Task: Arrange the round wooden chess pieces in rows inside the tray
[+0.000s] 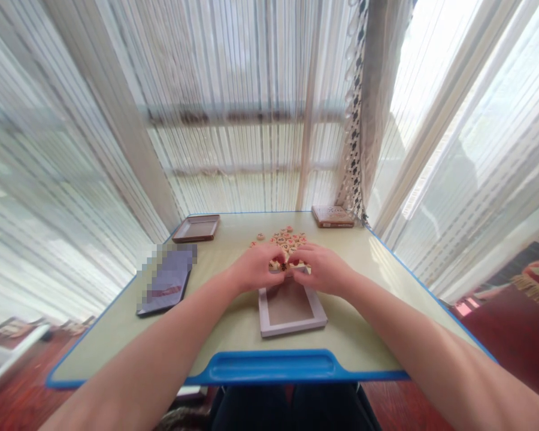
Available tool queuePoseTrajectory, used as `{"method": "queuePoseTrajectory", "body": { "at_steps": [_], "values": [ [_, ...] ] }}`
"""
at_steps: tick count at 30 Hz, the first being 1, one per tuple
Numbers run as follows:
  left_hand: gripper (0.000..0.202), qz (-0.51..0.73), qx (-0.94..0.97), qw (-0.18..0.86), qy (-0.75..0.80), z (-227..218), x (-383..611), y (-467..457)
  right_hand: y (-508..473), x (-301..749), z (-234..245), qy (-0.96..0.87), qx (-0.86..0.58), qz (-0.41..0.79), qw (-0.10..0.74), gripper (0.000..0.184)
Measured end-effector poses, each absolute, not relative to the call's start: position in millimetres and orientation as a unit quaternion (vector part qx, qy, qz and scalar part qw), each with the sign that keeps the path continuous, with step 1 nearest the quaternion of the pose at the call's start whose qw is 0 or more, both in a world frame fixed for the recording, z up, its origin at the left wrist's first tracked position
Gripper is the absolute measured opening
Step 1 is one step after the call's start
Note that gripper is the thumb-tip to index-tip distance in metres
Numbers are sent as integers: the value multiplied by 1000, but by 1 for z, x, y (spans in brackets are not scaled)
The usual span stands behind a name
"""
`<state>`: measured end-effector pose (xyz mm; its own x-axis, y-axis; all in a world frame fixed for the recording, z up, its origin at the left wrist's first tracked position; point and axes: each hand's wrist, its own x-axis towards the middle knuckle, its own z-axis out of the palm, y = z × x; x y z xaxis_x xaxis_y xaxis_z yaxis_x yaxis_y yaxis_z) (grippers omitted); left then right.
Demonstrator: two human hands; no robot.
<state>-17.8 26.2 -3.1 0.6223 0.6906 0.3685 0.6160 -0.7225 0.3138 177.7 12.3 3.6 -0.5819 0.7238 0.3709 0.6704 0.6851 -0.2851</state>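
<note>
My left hand (257, 267) and my right hand (320, 269) meet over the far edge of a shallow open box (264, 311) with a pale rim. Fingers of both are curled inward, thumbs toward the box. A round wooden Chinese chess piece (284, 267) with a dark character shows between the two sets of fingertips, which appear to pinch it from either side. Just beyond my hands lies a loose cluster of Chinese chess pieces (285, 246), marked in red or black. My fingers hide the near part of the cluster and the box's far rim.
A shallow tray-like box lid (197, 228) sits at the table's far left, and a closed brown box (333, 216) at the far right. A dark tablet (168, 281) lies on the left. The table (224, 335) has a blue rim; curtains hang behind it.
</note>
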Motion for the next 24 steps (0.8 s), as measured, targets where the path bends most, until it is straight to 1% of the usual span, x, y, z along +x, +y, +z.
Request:
{"method": "queuePoseTrajectory", "body": {
  "at_steps": [4, 8, 10, 12, 14, 17, 20, 24],
  "values": [
    [19, 255, 887, 91, 374, 0, -18, 25, 17, 177, 1, -849, -446, 129, 251, 22],
    [17, 269, 885, 89, 369, 1, -16, 23, 18, 174, 0, -806, -454, 234, 299, 22],
    [16, 274, 888, 82, 360, 1, -14, 23, 19, 173, -1, -800, -442, 253, 318, 20],
    [19, 278, 890, 76, 354, 0, -13, 22, 19, 173, 0, -803, -442, 237, 323, 19],
    [23, 276, 890, 65, 357, 1, -14, 23, 18, 176, 1, -818, -447, 191, 307, 18],
    [18, 244, 899, 45, 361, 5, -18, 24, 14, 183, 8, -869, -412, 121, 245, 13],
    [16, 195, 913, 32, 357, 7, -23, 25, 8, 188, 17, -901, -370, 117, 194, 14],
    [17, 152, 924, 37, 349, 5, -25, 28, 4, 190, 24, -904, -391, 108, 133, 13]
  ]
}}
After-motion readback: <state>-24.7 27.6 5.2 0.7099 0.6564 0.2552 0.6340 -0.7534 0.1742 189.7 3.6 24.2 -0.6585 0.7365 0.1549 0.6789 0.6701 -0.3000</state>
